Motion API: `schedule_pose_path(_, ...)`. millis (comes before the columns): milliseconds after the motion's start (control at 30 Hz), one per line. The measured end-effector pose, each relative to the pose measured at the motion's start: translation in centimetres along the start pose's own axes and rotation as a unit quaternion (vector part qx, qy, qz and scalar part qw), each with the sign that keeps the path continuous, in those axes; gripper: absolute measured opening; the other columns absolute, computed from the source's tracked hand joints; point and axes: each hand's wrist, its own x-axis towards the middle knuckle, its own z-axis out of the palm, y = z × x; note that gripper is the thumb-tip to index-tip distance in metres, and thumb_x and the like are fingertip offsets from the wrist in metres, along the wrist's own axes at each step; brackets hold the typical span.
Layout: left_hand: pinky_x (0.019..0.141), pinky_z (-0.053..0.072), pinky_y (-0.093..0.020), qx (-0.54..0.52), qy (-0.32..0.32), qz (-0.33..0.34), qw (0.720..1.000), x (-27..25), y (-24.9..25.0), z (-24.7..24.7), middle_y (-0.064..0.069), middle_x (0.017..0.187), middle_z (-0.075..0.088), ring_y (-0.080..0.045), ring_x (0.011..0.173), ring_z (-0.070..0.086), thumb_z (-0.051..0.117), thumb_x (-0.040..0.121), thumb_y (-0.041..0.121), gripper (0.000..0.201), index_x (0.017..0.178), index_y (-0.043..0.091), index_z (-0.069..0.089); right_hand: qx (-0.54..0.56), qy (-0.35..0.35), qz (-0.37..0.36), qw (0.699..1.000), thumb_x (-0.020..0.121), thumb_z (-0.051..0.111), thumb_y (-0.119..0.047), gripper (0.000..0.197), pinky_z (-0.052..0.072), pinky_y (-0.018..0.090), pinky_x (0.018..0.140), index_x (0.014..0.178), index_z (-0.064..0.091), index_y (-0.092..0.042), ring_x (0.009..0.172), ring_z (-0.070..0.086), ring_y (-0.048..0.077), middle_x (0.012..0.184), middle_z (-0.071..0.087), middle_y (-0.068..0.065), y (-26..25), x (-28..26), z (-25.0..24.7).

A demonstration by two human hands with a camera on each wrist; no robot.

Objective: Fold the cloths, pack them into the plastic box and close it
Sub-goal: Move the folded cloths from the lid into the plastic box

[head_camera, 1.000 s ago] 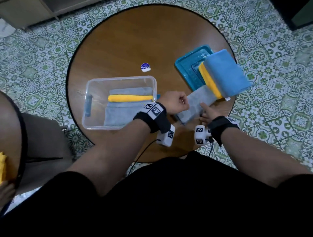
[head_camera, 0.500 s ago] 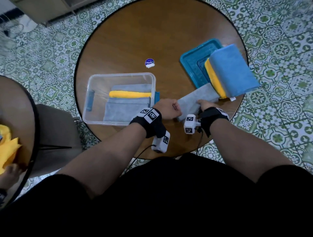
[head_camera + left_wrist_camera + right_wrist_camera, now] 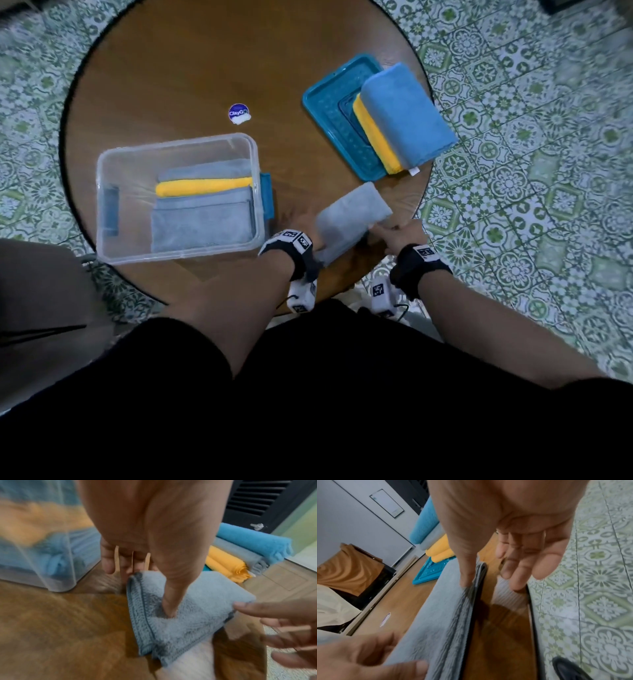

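Observation:
A folded grey cloth (image 3: 349, 219) hangs just above the table's near edge. My left hand (image 3: 159, 591) pinches it, thumb on top and fingers underneath. My right hand (image 3: 394, 229) is beside the cloth's right edge with fingers loose; only its thumb (image 3: 465, 580) touches the folded edge. The clear plastic box (image 3: 102, 205) stands open at the left and holds a yellow cloth (image 3: 202, 187) between grey ones (image 3: 202, 222). The teal lid (image 3: 329, 113) lies at the right, with folded yellow (image 3: 376, 140) and blue (image 3: 407, 113) cloths stacked partly on it.
The round wooden table (image 3: 205, 68) carries a small round sticker (image 3: 238, 113) behind the box. A teal latch (image 3: 267, 195) sticks out of the box's right end. Patterned floor tiles surround the table, and a chair seat (image 3: 41, 291) is at the near left.
The grey cloth has come away from the stack on the lid and is lifted off the table in my left hand. My right hand has loosened its hold on it.

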Motion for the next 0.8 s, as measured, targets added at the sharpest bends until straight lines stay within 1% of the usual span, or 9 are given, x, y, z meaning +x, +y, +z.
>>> schedule_pose_path(133, 0.084, 0.049, -0.034, -0.076, 0.051, 0.041, 0.995, -3.8, 1.5, -3.0, -0.008, 0.11, 0.054, -0.029, 0.101, 0.054, 0.08, 0.068, 0.033, 0.042, 0.099, 0.018, 0.056, 0.055, 0.019, -0.11, 0.992, 0.053, 0.089, -0.035, 0.073, 0.054, 0.039, 0.086, 0.109, 0.044, -0.024, 0.094, 0.064, 0.023, 0.105, 0.065, 0.007, 0.0, 0.4, -1.6)
schedule_pose_path(267, 0.061, 0.039, -0.027, -0.226, 0.076, 0.159, 0.958, -7.1, 2.2, -6.8, 0.0, 0.078, 0.055, -0.017, 0.071, 0.049, 0.073, 0.075, 0.019, 0.024, 0.088, 0.018, 0.053, 0.175, -0.042, -0.18, 0.967, 0.068, 0.074, 0.002, 0.073, 0.052, 0.034, 0.085, 0.135, 0.045, -0.01, 0.103, 0.057, 0.023, 0.11, 0.056, 0.007, -2.6, -0.5, -1.8)
schedule_pose_path(333, 0.065, 0.04, -0.03, -0.273, 0.054, 0.226, 0.934, -9.2, 2.1, -9.9, 0.004, 0.074, 0.055, -0.016, 0.069, 0.049, 0.074, 0.076, 0.019, 0.023, 0.085, 0.021, 0.052, 0.228, -0.076, -0.163, 0.957, 0.074, 0.065, 0.004, 0.07, 0.047, 0.026, 0.078, 0.139, 0.044, -0.01, 0.108, 0.053, 0.021, 0.122, 0.054, 0.009, -4.7, -1.8, -1.4)
schedule_pose_path(400, 0.077, 0.046, -0.032, -0.325, 0.025, 0.26, 0.909, -10.8, 1.4, -13.1, 0.003, 0.087, 0.063, -0.017, 0.081, 0.059, 0.076, 0.079, 0.02, 0.026, 0.09, 0.027, 0.053, 0.262, -0.151, -0.144, 0.942, 0.066, 0.068, -0.01, 0.068, 0.045, 0.029, 0.077, 0.132, 0.052, -0.011, 0.102, 0.057, 0.02, 0.119, 0.059, 0.009, -7.1, -3.6, -0.8)
schedule_pose_path(467, 0.09, 0.05, -0.038, -0.436, 0.006, 0.247, 0.866, -12.1, -0.1, -16.2, -0.006, 0.106, 0.068, -0.023, 0.097, 0.065, 0.075, 0.079, 0.018, 0.034, 0.107, 0.022, 0.056, 0.305, -0.276, -0.123, 0.903, 0.061, 0.074, -0.023, 0.067, 0.05, 0.033, 0.079, 0.124, 0.06, -0.004, 0.091, 0.063, 0.025, 0.104, 0.067, 0.01, -9.2, -5.5, 0.2)
schedule_pose_path(533, 0.092, 0.052, -0.039, -0.546, 0.024, 0.215, 0.81, -13.2, -2.8, -18.7, -0.009, 0.109, 0.068, -0.025, 0.097, 0.066, 0.071, 0.079, 0.012, 0.04, 0.116, 0.014, 0.056, 0.334, -0.353, -0.12, 0.866, 0.081, 0.066, -0.024, 0.042, 0.055, 0.037, 0.081, 0.117, 0.063, -0.002, 0.09, 0.065, 0.029, 0.1, 0.07, 0.013, -11.5, -7.5, 1.4)
schedule_pose_path(633, 0.082, 0.054, -0.036, -0.617, 0.104, 0.144, 0.766, -14.0, -8.9, -20.6, -0.009, 0.1, 0.068, -0.023, 0.089, 0.065, 0.069, 0.07, 0.014, 0.042, 0.111, 0.013, 0.06, 0.289, -0.364, -0.157, 0.871, 0.082, 0.073, -0.03, 0.051, 0.055, 0.038, 0.09, 0.123, 0.06, -0.003, 0.103, 0.066, 0.028, 0.117, 0.068, 0.015, -14.9, -9.7, 3.9)
schedule_pose_path(733, 0.051, 0.045, -0.02, -0.565, 0.16, 0.042, 0.808, -14.2, -15.0, -20.4, -0.005, 0.082, 0.061, -0.014, 0.059, 0.058, 0.067, 0.081, 0.007, 0.041, 0.118, 0.017, 0.052, 0.149, -0.28, -0.238, 0.918, 0.051, 0.093, -0.04, 0.081, 0.057, 0.04, 0.08, 0.118, 0.054, -0.016, 0.096, 0.066, 0.025, 0.117, 0.066, 0.011, -17.4, -12.5, 6.7)
schedule_pose_path(800, 0.039, 0.035, -0.019, -0.513, 0.166, 0.004, 0.842, -14.1, -18.2, -19.3, -0.004, 0.076, 0.054, -0.013, 0.048, 0.046, 0.059, 0.088, -0.001, 0.045, 0.127, 0.018, 0.044, 0.064, -0.259, -0.282, 0.921, 0.064, 0.09, -0.028, 0.07, 0.059, 0.043, 0.069, 0.118, 0.046, -0.023, 0.09, 0.067, 0.027, 0.113, 0.066, 0.013, -18.1, -14.1, 8.7)
